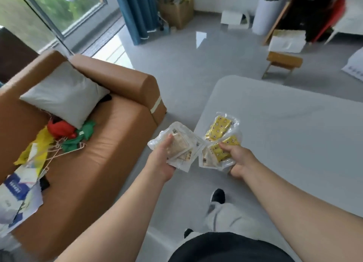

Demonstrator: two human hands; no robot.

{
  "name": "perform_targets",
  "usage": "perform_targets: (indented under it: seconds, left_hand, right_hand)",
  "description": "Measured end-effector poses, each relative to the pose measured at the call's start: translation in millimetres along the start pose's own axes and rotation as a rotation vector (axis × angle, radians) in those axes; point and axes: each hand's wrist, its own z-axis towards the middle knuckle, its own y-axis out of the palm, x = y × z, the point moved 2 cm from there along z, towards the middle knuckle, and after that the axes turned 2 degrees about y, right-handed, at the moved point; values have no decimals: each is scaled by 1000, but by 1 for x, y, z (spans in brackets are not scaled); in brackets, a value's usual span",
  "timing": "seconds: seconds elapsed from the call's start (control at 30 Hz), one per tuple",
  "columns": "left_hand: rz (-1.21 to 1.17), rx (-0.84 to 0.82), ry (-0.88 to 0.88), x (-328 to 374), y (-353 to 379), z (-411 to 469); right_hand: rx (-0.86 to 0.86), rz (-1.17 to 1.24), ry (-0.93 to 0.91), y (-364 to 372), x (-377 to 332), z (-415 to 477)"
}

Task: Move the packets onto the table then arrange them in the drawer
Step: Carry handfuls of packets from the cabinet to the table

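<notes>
the print on the packets (218,131) (and blue papers (16,191)) is too blurred to read.

left hand (160,160) gripping pale packets (181,143), right hand (238,159) gripping yellow packets (220,143)

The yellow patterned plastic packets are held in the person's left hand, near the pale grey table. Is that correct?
No: the head view shows the right hand holding the yellow patterned plastic packets near the pale grey table. The left hand holds pale beige plastic packets.
</notes>
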Motion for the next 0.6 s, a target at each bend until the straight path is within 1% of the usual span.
perform_targets:
  seconds: [0.07,0.2,0.33,0.4,0.5,0.6]
  left_hand:
    - [75,-44,-56,11,42,38]
    - [202,-54,-128,24,120,118]
    - [400,62,-156,39,186,190]
    - [477,109,-130,48,220,221]
    - [585,138,-114,56,271,259]
    - [711,150,-138,58,317,298]
  right_hand:
    - [59,73,-1,-8,-29,26]
    - [162,208,-1,-22,-89,88]
    - [243,285,52,-36,-146,136]
    - [294,295,54,-45,-173,154]
    - [347,315,71,-56,-211,176]
    - [396,367,90,-69,-244,196]
